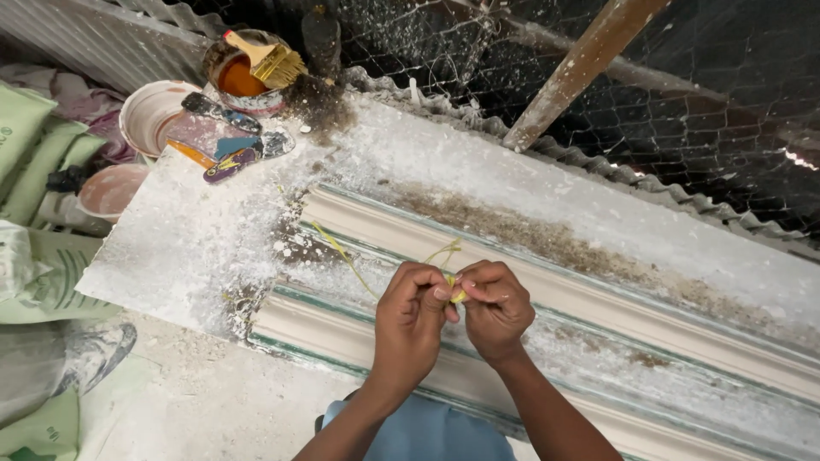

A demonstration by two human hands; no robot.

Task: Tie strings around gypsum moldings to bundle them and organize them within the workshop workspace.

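My left hand [410,320] and my right hand [494,307] meet above a long cream moulding form [598,316] with green edges that lies on a white, plaster-dusted table [188,239]. Both hands pinch a thin yellow-green string [346,254] between fingertips. One end of the string trails up and left over the form, and a short loop rises just above my fingers. My forearms come up from the bottom edge of the view.
At the table's far left stand a tin of orange liquid with a brush [256,64], a white bowl [154,111] and scraper tools [226,141]. Green sacks [34,145] lie on the left. Wire mesh [683,102] and a slanted wooden post [581,68] run behind.
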